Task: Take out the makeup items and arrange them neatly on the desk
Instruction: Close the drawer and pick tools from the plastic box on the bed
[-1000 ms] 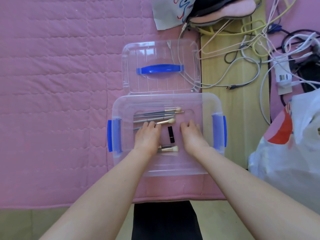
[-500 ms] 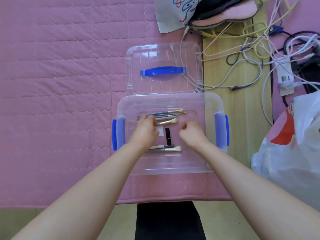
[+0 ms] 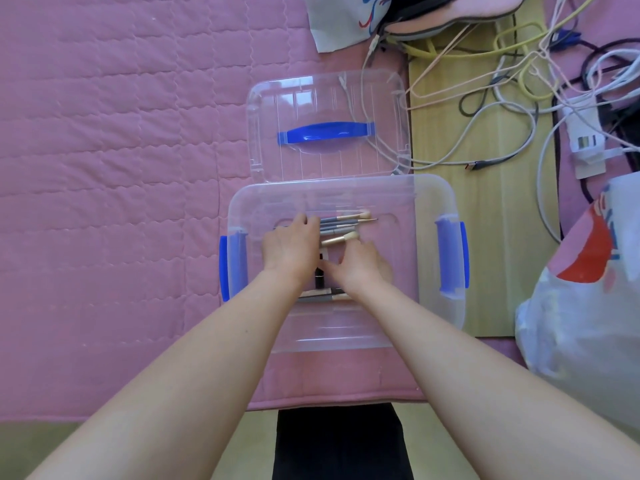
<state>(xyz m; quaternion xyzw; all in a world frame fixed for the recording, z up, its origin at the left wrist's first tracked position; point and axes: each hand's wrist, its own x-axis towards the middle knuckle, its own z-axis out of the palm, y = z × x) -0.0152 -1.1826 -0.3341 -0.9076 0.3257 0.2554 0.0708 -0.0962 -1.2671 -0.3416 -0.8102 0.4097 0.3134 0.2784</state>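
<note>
- Both hands are inside the clear storage box [image 3: 429, 202].
- The left hand [image 3: 289, 249] curls its fingers over the grey handles of the makeup brushes [image 3: 341, 226], gripping them.
- The right hand [image 3: 360, 268] lies just beside, fingers bent toward a black lipstick tube [image 3: 319, 279]; whether they hold it, I cannot tell.
- Two more brushes [image 3: 320, 296] lie under the wrists.

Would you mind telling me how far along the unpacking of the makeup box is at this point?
Done: the lid is off and lies beyond the clear box. In hand: both hands are inside the box, the left hand over the brush handles, the right hand beside the black tube. Left: every item visible is in the box; none lies on the pink mat yet.
</note>
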